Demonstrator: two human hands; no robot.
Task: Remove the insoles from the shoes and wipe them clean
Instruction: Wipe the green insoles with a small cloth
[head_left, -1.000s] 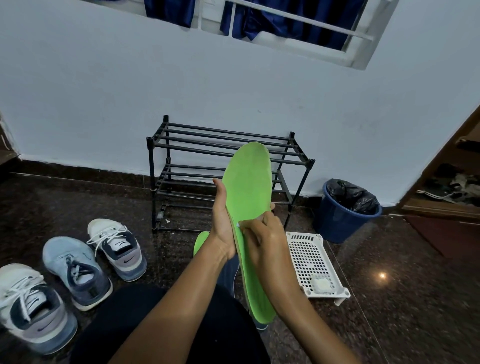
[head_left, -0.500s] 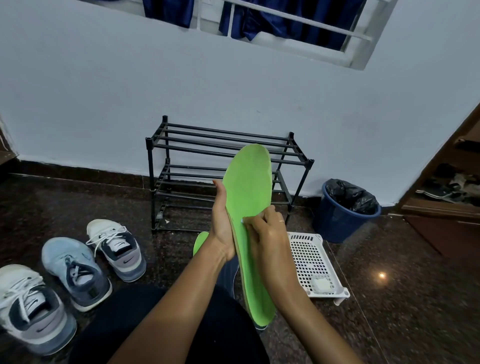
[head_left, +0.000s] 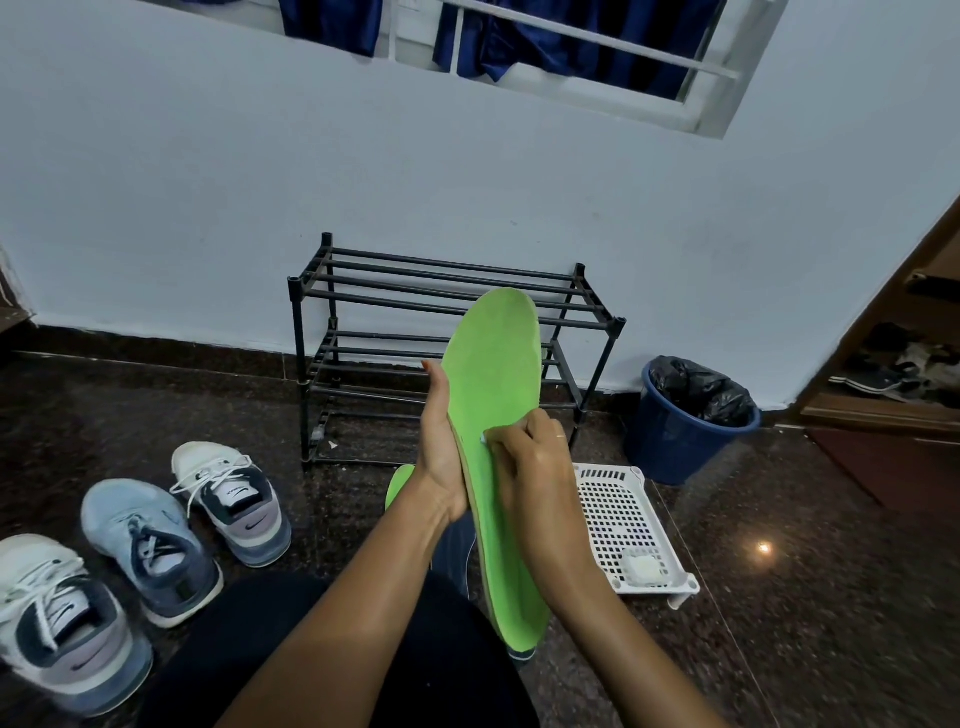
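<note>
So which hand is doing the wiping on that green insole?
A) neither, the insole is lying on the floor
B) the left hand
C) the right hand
C: the right hand pinches a small white wad against the face of the green insole, while the left hand grips the insole's edge and holds it up off the floor.

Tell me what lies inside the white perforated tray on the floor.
A small white pad lies at the near end of the tray. The right hand covers its left edge, so that part is hidden.
</note>
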